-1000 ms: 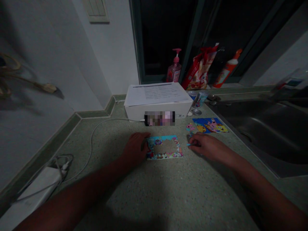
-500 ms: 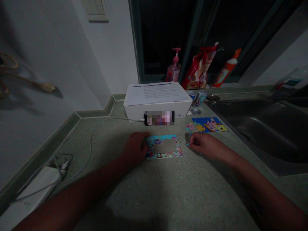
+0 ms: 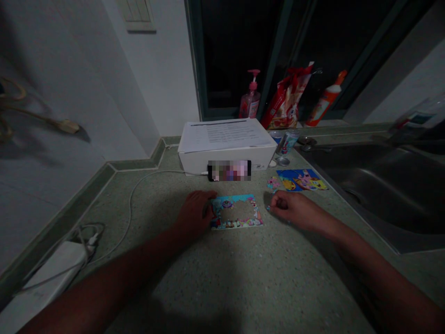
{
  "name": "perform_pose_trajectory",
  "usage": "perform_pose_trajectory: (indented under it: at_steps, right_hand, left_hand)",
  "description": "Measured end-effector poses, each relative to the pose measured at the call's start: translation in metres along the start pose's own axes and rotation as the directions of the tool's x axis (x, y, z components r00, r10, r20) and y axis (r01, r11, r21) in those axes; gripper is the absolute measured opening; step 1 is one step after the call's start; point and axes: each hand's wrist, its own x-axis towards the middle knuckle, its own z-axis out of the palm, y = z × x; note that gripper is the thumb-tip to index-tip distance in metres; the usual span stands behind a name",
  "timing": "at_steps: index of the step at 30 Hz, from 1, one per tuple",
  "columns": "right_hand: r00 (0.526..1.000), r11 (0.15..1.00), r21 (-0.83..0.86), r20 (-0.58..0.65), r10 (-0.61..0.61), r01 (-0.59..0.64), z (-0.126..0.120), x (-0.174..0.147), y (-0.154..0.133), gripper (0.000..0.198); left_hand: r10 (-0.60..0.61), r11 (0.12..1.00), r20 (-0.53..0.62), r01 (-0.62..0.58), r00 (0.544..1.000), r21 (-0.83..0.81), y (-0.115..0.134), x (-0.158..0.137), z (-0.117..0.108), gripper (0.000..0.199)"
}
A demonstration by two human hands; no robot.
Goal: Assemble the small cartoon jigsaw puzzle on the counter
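A partly assembled jigsaw puzzle (image 3: 259, 218) lies flat on the counter, its colourful border joined around a gap in the middle. My left hand (image 3: 195, 211) rests at the puzzle's left edge, thumb and fingers apart, touching the side. To the right of the puzzle, my right hand (image 3: 290, 208) pinches a small puzzle piece (image 3: 268, 208), mostly hidden by the fingertips. Just beyond that hand sit several loose pink and teal pieces (image 3: 273, 182). Beside them is a blue picture card (image 3: 292, 184) with cartoon figures.
A phone (image 3: 229, 171) on a cable leans against a white box (image 3: 194, 160) topped with a printed sheet. A clear tin (image 3: 288, 141) and round lids (image 3: 283, 161) stand right of it. The sink (image 3: 347, 204) borders the right; a white power strip (image 3: 52, 273) lies left.
My right hand has shifted slightly left with the small piece, which shows less between the fingertips. My left hand and the puzzle hold their place.
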Motion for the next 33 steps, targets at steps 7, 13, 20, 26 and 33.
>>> perform_pose_trajectory:
  at_steps: [7, 13, 20, 26, 33]
  right_hand:
    - [0.999, 1.0, -0.003, -0.049, -0.011, 0.011, 0.002, 0.002, -0.004, 0.007]
    - [0.995, 1.0, -0.021, -0.093, -0.025, 0.023, 0.007, 0.003, -0.006, 0.009]
    - [0.986, 0.999, 0.035, -0.165, -0.029, 0.035, 0.021, 0.004, -0.016, 0.006]
    - [0.972, 0.99, 0.119, -0.231, -0.05, 0.079, 0.033, 0.004, -0.026, 0.013]
    - [0.974, 0.957, 0.277, -0.226, -0.017, 0.081, 0.036, 0.003, -0.033, 0.016]
  left_hand:
    - [0.034, 0.999, -0.013, -0.033, 0.999, 0.027, 0.002, 0.0, -0.002, 0.043]
    - [0.069, 0.997, -0.027, -0.068, 0.997, 0.04, 0.002, -0.001, -0.001, 0.04]
    - [0.075, 0.997, -0.029, -0.074, 0.997, 0.035, 0.003, 0.0, -0.001, 0.036]
    - [0.093, 0.994, -0.037, -0.09, 0.995, 0.059, 0.006, 0.001, -0.003, 0.027]
    - [0.163, 0.983, -0.065, -0.156, 0.985, 0.096, 0.013, -0.002, -0.005, 0.019]
